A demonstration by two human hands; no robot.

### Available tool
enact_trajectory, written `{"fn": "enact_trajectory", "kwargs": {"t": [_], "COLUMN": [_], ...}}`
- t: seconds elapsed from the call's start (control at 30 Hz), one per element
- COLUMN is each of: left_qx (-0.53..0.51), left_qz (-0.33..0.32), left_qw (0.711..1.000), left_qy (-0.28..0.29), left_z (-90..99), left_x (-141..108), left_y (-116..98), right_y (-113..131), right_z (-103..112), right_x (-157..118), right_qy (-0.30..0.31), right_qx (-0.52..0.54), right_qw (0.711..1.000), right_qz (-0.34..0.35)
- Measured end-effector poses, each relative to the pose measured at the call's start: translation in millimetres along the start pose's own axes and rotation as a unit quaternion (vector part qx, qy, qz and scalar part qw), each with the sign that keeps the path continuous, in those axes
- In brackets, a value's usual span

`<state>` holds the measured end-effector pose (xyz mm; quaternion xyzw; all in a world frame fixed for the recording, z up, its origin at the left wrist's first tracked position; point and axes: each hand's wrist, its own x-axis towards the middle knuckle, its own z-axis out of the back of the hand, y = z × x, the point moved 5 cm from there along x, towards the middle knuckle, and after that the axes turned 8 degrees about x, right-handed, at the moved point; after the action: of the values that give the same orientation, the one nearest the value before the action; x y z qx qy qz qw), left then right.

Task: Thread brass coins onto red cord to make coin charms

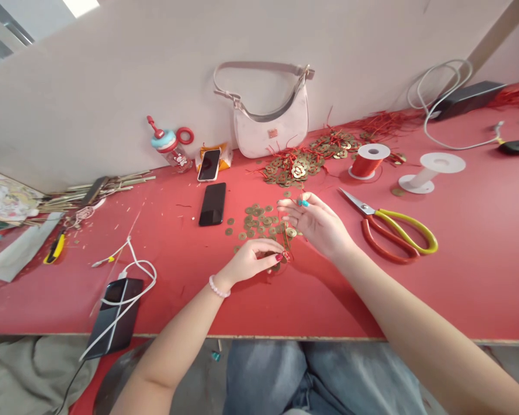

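Loose brass coins [256, 212] with center holes lie on the red table [328, 311], partly under both hands. My left hand [259, 258], with a pink bead bracelet [218, 286] at the wrist, pinches a red cord [286, 253] near the coins. Above and to its right, my right hand [313, 219] has thumb and index finger together at the upper part of red cord; a turquoise piece [303, 203] shows on a finger. Behind the hands is a heap of coins tied with red cords [298, 167].
Right: scissors [389, 225], a red thread spool [367, 161], a white spool [432, 172] and a black box [469, 99]. Behind: a pink handbag [272, 124], a cup [173, 150]. Left: two phones [213, 204], a cable-wrapped black device [115, 317], a yellow cutter [55, 248].
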<state>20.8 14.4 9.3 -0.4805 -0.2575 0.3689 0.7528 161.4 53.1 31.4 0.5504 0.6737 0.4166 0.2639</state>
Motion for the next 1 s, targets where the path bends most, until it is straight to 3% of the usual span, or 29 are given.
{"fn": "enact_trajectory", "kwargs": {"t": [0.23, 0.43, 0.67, 0.8, 1.0], "left_qx": [-0.062, -0.114, -0.134, -0.126, -0.102], "left_qz": [0.019, 0.012, -0.01, -0.037, -0.027], "left_qw": [0.998, 0.99, 0.982, 0.981, 0.983], "left_qy": [0.006, -0.086, -0.132, -0.143, -0.148], "left_z": [-1.6, 9.0, 16.3, 18.8, 18.5], "left_x": [-1, -3, -3, -4, -5], "left_y": [-3, 0, 1, -3, 1], "right_y": [0, -5, -8, -9, -10], "right_z": [-7, -3, -7, -6, -7], "right_x": [-3, -4, -8, -9, -9], "right_qy": [0.01, -0.014, 0.001, 0.007, 0.009], "right_qx": [-0.069, -0.162, -0.339, -0.382, -0.422], "right_qw": [0.998, 0.987, 0.939, 0.923, 0.906], "right_qz": [-0.003, 0.006, 0.048, 0.047, 0.042]}}
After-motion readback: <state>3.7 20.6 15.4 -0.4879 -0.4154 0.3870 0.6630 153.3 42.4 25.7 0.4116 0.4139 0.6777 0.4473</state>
